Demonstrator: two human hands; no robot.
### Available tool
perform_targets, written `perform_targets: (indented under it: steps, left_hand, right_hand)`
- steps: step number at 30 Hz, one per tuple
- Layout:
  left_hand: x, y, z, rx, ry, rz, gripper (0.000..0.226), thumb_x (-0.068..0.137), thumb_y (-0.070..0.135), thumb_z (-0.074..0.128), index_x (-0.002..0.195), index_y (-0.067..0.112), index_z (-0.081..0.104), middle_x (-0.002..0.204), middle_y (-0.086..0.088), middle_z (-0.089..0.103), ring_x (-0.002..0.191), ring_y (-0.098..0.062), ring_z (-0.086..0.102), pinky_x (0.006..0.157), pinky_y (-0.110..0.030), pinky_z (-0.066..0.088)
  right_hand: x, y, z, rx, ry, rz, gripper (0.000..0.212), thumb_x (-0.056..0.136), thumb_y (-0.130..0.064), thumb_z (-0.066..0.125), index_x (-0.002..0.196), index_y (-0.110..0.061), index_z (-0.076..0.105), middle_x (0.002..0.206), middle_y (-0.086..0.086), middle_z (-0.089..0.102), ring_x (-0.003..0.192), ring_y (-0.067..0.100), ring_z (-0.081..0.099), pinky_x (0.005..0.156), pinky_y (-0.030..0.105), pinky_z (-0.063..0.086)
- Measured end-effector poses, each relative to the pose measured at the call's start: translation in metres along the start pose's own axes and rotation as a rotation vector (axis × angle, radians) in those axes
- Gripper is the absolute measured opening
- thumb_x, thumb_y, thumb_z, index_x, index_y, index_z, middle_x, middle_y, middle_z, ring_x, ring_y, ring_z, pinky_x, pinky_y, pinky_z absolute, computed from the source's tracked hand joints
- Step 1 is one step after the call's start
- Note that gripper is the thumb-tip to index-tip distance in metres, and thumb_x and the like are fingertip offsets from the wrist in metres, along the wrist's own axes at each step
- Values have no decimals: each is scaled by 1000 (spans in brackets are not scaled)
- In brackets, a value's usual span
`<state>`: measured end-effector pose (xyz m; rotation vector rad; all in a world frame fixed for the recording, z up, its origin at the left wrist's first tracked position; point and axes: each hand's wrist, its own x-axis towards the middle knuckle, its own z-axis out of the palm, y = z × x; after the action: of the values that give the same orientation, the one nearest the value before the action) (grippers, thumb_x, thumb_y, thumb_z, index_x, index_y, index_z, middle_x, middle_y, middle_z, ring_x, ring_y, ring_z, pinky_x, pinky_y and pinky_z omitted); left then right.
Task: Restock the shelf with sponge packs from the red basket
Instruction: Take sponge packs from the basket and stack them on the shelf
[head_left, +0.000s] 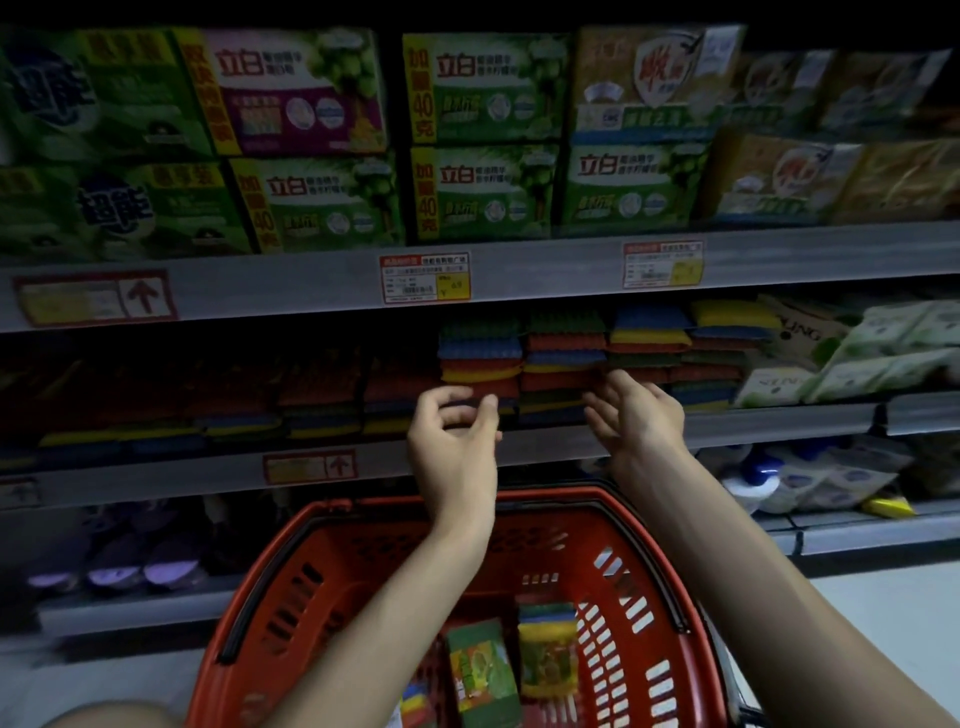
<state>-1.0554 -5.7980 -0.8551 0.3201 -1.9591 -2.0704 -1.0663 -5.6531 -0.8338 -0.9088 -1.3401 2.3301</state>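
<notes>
Left hand (453, 441) loosely curled, empty, right hand (636, 415) straight-fingered at shelved sponge packs (563, 358), I see more in red basket (291, 603)

Both bare arms were stretched forward and upward, side by side. The left forearm (410, 597) rose from the lower left, with the left hand (454, 441) showing its back, wrist nearly straight. Its fingers (441, 397) were loosely arched towards the thumb, and nothing was visibly held between them. The right forearm (727, 561) came up from the lower right. The right hand (636, 415) was slack, palm turned inward, fingers reaching ahead almost straight.
</notes>
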Motion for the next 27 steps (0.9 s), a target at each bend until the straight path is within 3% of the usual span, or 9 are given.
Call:
perform_targets:
  steps: [5,9,16,22,27]
  left_hand:
    - [-15,-1,14,25,-206,88,12,92,17,75,99,23,67,86,0,71,78,-15,72,68,-23,58]
    - [-21,4,20,16,-284,99,12,92,16,75,101,22,69,88,1,72,79,-13,72,71,-24,58]
    - [-19,3,21,14,-289,95,9,93,17,73,100,22,69,89,-1,74,79,-14,73,71,-24,57]
    - [-13,5,18,-1,-270,91,9,93,15,73,100,20,70,88,3,73,77,-13,72,67,-20,56]
    - [-8,4,15,-14,-245,76,8,94,15,72,99,20,70,89,1,74,80,-12,73,67,-18,55]
  right_hand:
    - [13,-8,-11,29,34,40,49,101,-16,62,145,-1,47,116,13,70,79,18,72,69,28,60]
    - [22,-14,-20,52,60,53,46,102,-13,59,144,1,48,115,14,69,79,19,71,64,27,59]
    - [30,-15,-23,46,94,50,53,100,-10,62,150,-1,43,121,18,70,86,23,73,64,28,59]
    - [31,-17,-27,65,101,66,52,101,-12,61,149,-1,43,115,15,67,76,19,69,61,28,57]
    - [37,-36,-38,140,180,68,32,102,-18,59,128,0,59,119,13,70,79,21,69,62,28,55]
